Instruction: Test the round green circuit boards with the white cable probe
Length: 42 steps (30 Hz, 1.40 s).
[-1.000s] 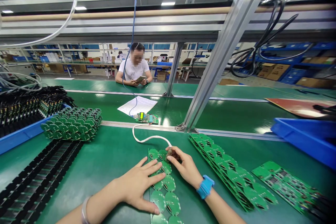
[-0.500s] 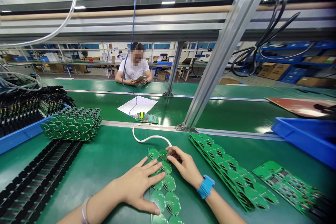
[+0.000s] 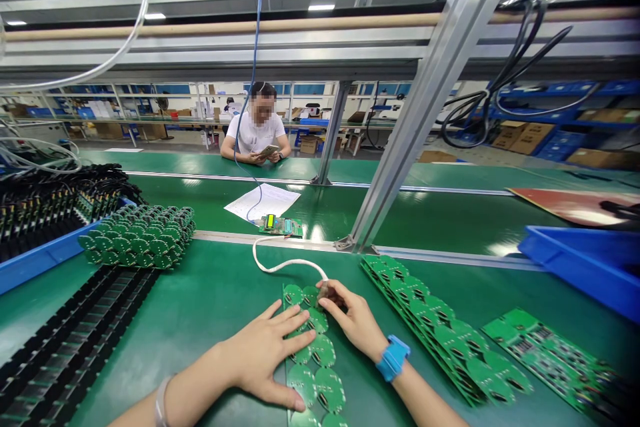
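Under my spread left hand [image 3: 267,350] lies a panel of round green circuit boards [image 3: 329,387], flat on the green bench. The fingers rest across its left side, thumb on a lower board. My right hand [image 3: 353,317], with a blue band at the wrist, pinches a greyish connector [image 3: 324,290] against the panel's far right end. The connector's contact with the board is hidden by the fingers. From it a white cable [image 3: 287,261] curves to a small circuit board with a lit yellow-green display [image 3: 271,221], which sits beyond the metal strip.
Stacked round-board panels [image 3: 440,327] lie right, beside rectangular boards [image 3: 545,353] and a blue bin [image 3: 575,260]. Left are a pile of round boards [image 3: 140,237], black trays [image 3: 80,340] and a bin of black cables. A metal post [image 3: 400,153] slants ahead; a person [image 3: 257,133] sits opposite holding a phone.
Nearly nothing differs. Both hands hold the same places on the panel and connector; the view has shifted very slightly.
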{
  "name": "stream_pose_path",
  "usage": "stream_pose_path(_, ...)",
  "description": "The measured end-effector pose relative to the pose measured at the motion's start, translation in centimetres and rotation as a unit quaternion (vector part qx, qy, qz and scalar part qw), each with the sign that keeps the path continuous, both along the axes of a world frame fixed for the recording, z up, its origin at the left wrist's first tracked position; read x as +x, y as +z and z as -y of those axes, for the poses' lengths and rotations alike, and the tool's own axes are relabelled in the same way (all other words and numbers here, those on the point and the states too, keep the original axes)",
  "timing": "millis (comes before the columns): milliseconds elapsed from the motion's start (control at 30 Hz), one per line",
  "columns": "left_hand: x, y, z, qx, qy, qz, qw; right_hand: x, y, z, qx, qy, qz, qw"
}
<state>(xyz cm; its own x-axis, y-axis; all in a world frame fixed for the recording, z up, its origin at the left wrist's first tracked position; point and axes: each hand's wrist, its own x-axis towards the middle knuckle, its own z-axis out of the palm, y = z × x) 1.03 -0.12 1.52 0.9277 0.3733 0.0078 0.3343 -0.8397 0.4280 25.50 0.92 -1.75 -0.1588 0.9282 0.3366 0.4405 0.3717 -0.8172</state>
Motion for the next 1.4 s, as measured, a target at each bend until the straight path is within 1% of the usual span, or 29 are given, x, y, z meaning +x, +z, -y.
stream_pose_path(433, 0.0, -0.1, 0.1, 0.010, 0.003, -0.012, 1.000, 0.0, 0.1, 0.0, -0.002, 0.004, -0.012, 1.000)
stream_pose_path(633, -0.1, -0.2, -0.3, 0.024, 0.026, -0.013, 0.999, 0.5, 0.0, 0.0, -0.013, -0.007, -0.067, 0.998)
stream_pose_path(700, -0.3, -0.2, -0.5, 0.027, 0.035, -0.012, 0.999, 0.5, 0.2, 0.1, -0.029, 0.010, -0.079, 0.996)
stream_pose_path(767, -0.4, -0.2, -0.6, 0.028, 0.039, -0.012, 0.999, 0.4, 0.4, 0.3, -0.053, 0.041, -0.081, 0.995)
stream_pose_path(833, -0.5, -0.1, -0.6, 0.029, 0.042, -0.011, 0.999, 0.3, 0.5, 0.4, -0.068, 0.067, -0.073, 0.993)
stream_pose_path(900, -0.5, -0.1, -0.5, 0.030, 0.044, -0.010, 0.999, 0.2, 0.6, 0.4, -0.071, 0.078, -0.061, 0.993)
stream_pose_path(1133, -0.4, -0.3, -0.5, 0.035, 0.040, -0.006, 0.999, 0.1, 0.7, 0.5, -0.060, 0.079, -0.034, 0.994)
stream_pose_path(1400, -0.4, -0.5, -0.6, 0.032, 0.035, -0.003, 0.999, -0.1, 1.0, 0.7, -0.021, 0.087, 0.016, 0.996)
